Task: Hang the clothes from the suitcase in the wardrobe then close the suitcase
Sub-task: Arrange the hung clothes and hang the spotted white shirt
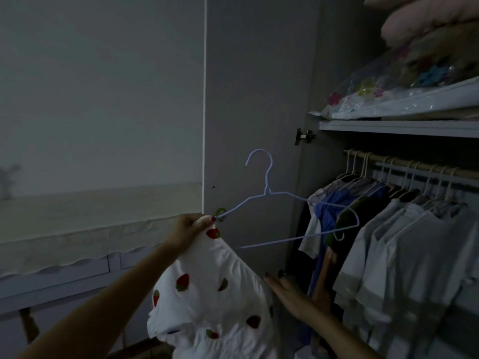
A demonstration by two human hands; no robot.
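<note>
- White garment (207, 288) with red strawberry print, hanging from my left hand (190, 230), out in front of the open wardrobe door (259, 99), left of the rail.
- Top corner of the garment is bunched in my left fingers; rest drapes down and right toward my right hand.
- Pale blue wire hanger (287, 200): one shoulder end is pinched in the same left-hand grip with the cloth, hook up, far shoulder pointing at the rail's hanging clothes.
- Hanger is mostly bare; only the gripped end is in the fabric. Tilted, not level.
- Left hand: fingers curled tight round garment and hanger end together.
- Right hand (293, 297): flat, fingers straight and together, palm up-ish, at the lower right edge of the garment. Touching the cloth or just beside it, cannot tell. Holding nothing.
- Wardrobe rail (420, 165), right of the hanger: wooden, runs off the right edge, packed with cream hangers.
- Hung clothes (404, 237) under the rail: blue top nearest the hanger, dark pieces next, then several white shirts.
- Shelf (399, 126) above the rail: clear plastic bag with flower print (404, 97), pink bedding (425, 19) stacked on top.
- Door hinge (304, 136) just left of the shelf end.
- Far left of the rail, beyond the door edge: a pale wall (98, 86) and a light scalloped-edge cloth (85, 229) below it.
- Scene dim; suitcase out of view.
</note>
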